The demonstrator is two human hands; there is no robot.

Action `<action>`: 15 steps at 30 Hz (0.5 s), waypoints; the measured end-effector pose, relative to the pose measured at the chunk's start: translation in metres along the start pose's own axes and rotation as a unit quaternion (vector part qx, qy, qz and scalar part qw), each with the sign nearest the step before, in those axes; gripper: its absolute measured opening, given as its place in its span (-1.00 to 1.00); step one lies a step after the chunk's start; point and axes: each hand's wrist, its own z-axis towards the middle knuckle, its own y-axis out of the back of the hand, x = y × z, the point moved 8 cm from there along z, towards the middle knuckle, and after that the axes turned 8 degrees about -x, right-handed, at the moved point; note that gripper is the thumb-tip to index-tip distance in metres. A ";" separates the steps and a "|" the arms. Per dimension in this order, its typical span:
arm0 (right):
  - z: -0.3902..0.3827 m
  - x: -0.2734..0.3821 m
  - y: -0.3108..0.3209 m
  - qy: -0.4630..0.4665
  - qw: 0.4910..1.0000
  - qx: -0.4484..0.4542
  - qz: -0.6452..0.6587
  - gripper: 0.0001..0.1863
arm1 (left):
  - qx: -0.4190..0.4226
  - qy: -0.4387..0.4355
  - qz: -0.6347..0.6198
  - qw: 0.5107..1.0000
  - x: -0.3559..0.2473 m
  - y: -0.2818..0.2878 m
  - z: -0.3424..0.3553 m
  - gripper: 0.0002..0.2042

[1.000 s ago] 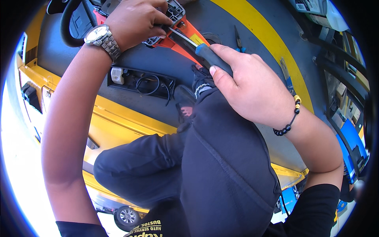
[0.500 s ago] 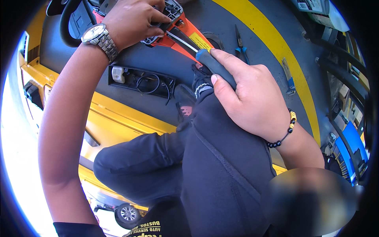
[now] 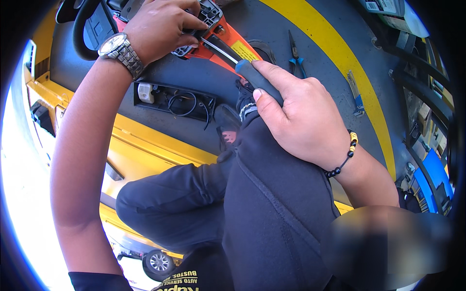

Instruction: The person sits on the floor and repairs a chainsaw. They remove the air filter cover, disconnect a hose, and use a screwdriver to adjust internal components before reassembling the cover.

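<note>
While the right hand (image 3: 303, 114) closes round the handle of a blue-and-grey screwdriver (image 3: 259, 80), forefinger and thumb laid along it, the left hand (image 3: 167, 29) rests on an orange-and-grey machine (image 3: 232, 36), fingers partly curled; whether they pinch anything cannot be told. Machine: at the upper edge of view, beyond the knees; screwdriver shaft lying low across it, pointing toward the left fingertips.

Handling, as judged: shaft best kept in line with whatever it meets, pressure steady, left hand bracing the casing, fingertips clear of the blade's path.

Obscured: screwdriver tip, lost near the left fingers and grey casting; its seating, uncertain. Machine's far part, cut off by the frame. Left palm, unseen. Lower right, one blurred patch (image 3: 388, 247), contents illegible.
</note>
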 end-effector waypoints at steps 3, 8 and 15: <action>0.005 0.001 -0.004 -0.024 0.998 0.049 -0.035 -0.54 | -0.002 -0.011 0.009 1.000 -0.002 0.001 -0.001 -0.69; 0.007 0.005 -0.014 -0.020 0.996 0.064 -0.065 -0.55 | -0.019 -0.057 0.025 0.998 -0.005 -0.002 -0.005 -0.68; 0.004 0.000 -0.004 -0.030 0.998 0.046 -0.007 -0.55 | -0.012 -0.081 -0.033 0.996 -0.001 0.006 -0.004 -0.75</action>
